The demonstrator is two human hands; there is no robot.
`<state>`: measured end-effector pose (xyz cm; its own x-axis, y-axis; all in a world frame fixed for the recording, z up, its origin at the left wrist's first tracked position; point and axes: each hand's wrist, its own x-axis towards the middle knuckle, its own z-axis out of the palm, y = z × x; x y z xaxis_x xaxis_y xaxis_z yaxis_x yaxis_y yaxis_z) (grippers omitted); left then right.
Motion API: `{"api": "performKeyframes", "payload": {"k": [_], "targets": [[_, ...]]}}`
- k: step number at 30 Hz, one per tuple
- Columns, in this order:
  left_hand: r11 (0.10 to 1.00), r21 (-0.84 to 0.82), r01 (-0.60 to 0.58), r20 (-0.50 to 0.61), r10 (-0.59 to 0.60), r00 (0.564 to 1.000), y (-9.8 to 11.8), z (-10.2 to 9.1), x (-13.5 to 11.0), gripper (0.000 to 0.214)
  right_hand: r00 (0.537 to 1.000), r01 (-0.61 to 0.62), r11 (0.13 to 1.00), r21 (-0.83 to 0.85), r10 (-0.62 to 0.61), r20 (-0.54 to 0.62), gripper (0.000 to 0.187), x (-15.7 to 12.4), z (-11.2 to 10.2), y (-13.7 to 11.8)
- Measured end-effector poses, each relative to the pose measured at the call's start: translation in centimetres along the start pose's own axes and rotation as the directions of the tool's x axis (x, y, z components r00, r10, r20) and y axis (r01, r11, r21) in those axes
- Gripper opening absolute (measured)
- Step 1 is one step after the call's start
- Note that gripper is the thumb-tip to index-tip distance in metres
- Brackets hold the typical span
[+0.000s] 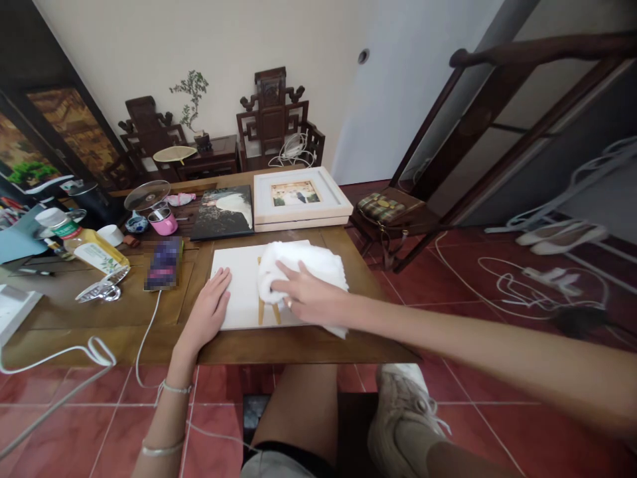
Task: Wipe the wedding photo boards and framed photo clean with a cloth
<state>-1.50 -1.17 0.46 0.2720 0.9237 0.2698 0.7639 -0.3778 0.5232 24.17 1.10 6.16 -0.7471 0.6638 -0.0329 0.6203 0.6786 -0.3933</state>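
A flat white board (pixel 237 292) lies at the front edge of the wooden table, with a small yellow-brown stand or easel shape (pixel 261 312) showing on it. My left hand (pixel 212 309) rests on the board's left edge, its fingers stretched out and holding nothing. Over the board's right half is a bunched white cloth (pixel 318 265), which hangs a little past the near edge. My right hand (pixel 311 292) presses down on this cloth and holds it, the fingers partly sunk in its folds. The cloth hides much of the board's right side.
Behind the board are a white-framed photo (pixel 343 199) and a dark photo panel (pixel 219 222). To the left lie a phone (pixel 164 264) on a cable, a silver claw clip (pixel 104 287), an oil-like bottle (pixel 94 252) and a pink cup (pixel 163 222). A chair (pixel 432 212) bears a plaid bag.
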Motion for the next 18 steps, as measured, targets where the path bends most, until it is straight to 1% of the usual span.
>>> {"api": "performKeyframes", "payload": {"k": [3,5,6,8,10,12,14,16,18], "targets": [[1.0,0.002,-0.002,0.001,0.002,1.0,0.0,0.0,0.0,0.046,1.0,-0.02,0.998,-0.054,0.019,-0.017,0.031,3.2,-0.6,1.3],[1.0,0.003,-0.004,0.0,0.004,1.0,-0.1,0.0,0.0,0.046,0.999,-0.039,0.996,-0.083,0.038,-0.02,0.033,4.4,-0.6,1.1],[1.0,0.002,-0.004,-0.003,0.004,1.0,-0.1,0.0,0.0,0.046,0.999,-0.036,0.995,-0.094,0.035,-0.018,0.035,4.5,-0.4,0.7],[1.0,0.0,-0.006,-0.008,0.006,1.0,-0.2,0.1,0.0,0.046,1.0,0.011,0.991,-0.13,-0.01,0.002,0.038,4.0,0.3,-0.8],[1.0,-0.001,-0.006,-0.007,0.006,1.0,-0.3,0.1,0.0,0.046,0.996,0.081,0.982,-0.173,-0.076,0.039,0.04,2.6,1.1,-2.7],[1.0,0.001,-0.003,0.0,0.003,1.0,-0.4,0.1,0.0,0.046,0.985,0.162,0.967,-0.195,-0.147,0.086,0.043,1.1,1.9,-4.6],[1.0,0.007,0.002,0.009,-0.002,1.0,-0.4,0.1,0.1,0.046,0.97,0.23,0.954,-0.191,-0.21,0.121,0.043,0.0,2.3,-5.8],[1.0,0.012,0.005,0.016,-0.005,1.0,-0.4,0.1,0.1,0.047,0.957,0.277,0.945,-0.173,-0.256,0.138,0.041,-0.2,2.2,-5.9],[1.0,0.013,0.005,0.013,-0.005,1.0,-0.4,0.1,0.1,0.047,0.963,0.258,0.955,-0.149,-0.24,0.125,0.038,0.6,1.8,-4.9]]}}
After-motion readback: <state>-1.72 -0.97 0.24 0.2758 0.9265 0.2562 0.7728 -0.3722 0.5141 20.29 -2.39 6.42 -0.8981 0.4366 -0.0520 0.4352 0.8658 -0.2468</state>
